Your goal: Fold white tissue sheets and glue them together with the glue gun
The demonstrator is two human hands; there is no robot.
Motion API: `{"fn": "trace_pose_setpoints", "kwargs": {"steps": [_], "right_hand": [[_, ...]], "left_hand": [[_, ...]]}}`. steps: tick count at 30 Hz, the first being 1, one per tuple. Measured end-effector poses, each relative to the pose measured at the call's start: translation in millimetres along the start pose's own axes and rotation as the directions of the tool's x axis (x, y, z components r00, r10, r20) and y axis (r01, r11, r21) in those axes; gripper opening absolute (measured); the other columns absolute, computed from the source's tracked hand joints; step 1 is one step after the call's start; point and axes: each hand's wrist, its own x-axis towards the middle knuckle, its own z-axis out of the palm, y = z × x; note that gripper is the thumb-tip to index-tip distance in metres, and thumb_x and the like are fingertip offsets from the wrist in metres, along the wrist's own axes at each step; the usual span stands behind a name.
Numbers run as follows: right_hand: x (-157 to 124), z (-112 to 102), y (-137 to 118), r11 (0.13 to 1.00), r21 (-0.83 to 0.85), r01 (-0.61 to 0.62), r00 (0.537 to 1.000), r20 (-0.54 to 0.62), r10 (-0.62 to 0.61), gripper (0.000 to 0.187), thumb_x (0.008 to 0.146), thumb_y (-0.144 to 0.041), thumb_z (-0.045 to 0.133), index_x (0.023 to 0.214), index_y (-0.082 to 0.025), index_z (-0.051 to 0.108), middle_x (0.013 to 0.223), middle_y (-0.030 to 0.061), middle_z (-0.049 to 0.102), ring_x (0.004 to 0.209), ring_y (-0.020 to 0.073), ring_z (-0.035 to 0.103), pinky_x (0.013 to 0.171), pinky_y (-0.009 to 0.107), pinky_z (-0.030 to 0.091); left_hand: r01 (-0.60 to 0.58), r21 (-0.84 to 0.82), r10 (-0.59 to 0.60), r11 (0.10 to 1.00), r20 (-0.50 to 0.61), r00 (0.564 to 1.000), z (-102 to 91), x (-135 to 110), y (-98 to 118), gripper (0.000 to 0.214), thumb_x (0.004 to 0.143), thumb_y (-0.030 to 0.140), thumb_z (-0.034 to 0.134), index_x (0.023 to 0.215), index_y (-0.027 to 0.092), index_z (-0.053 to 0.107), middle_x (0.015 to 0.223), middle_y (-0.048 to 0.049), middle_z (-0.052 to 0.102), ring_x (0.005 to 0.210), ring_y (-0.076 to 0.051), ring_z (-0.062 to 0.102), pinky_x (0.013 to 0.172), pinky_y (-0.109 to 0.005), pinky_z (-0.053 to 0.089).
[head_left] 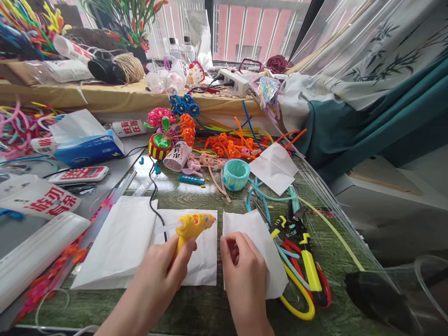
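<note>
My left hand [164, 266] is wrapped round the handle of a yellow glue gun [192, 225], its nozzle pointing right. A clear glue stick [169, 227] pokes out of its rear, and a black cord trails away behind. Closed in a pinch, my right hand [244, 266] is at the left edge of a white paper sheet [273, 275]; the fingers cover the exact contact. Under the glue gun lies another white sheet [206, 261], beside a folded white paper [122, 233]. Beyond the hands stands a small turquoise pot [236, 176].
To the right lie yellow-and-black pliers [310, 266] and red- and yellow-handled tools. Orange pipe-cleaner pieces [227, 144], a potted flower craft [161, 144] and a white square sheet [275, 167] are further back. A blue tissue pack [87, 147] and a remote [80, 174] sit left.
</note>
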Motion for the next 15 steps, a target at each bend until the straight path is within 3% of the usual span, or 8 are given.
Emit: {"fn": "trace_pose_setpoints", "kwargs": {"steps": [8, 15], "right_hand": [[0, 1, 2, 1.000, 0.002, -0.006, 1.000, -0.002, 0.006, 0.026, 0.099, -0.034, 0.053, 0.075, -0.024, 0.056, 0.070, -0.0038, 0.058, 0.060, 0.0145, 0.056, 0.059, 0.025, 0.037], [-1, 0, 0, 1.000, 0.005, -0.004, 1.000, -0.004, 0.004, 0.024, 0.097, -0.030, 0.055, 0.074, -0.024, 0.057, 0.070, -0.0040, 0.058, 0.059, 0.0141, 0.055, 0.060, 0.024, 0.038]], "left_hand": [[-0.079, 0.105, 0.080, 0.991, -0.012, 0.997, 0.5, -7, -9, 0.055, 0.087, 0.069, 0.023, 0.067, 0.025, 0.048, 0.042, 0.0074, 0.039, 0.040, -0.013, 0.037, 0.049, -0.029, 0.029], [-0.120, 0.102, 0.119, 0.988, 0.011, 0.993, -2.3, -20, -17, 0.048, 0.092, 0.063, 0.030, 0.070, 0.025, 0.051, 0.044, 0.0080, 0.041, 0.040, -0.011, 0.037, 0.046, -0.026, 0.029]]}}
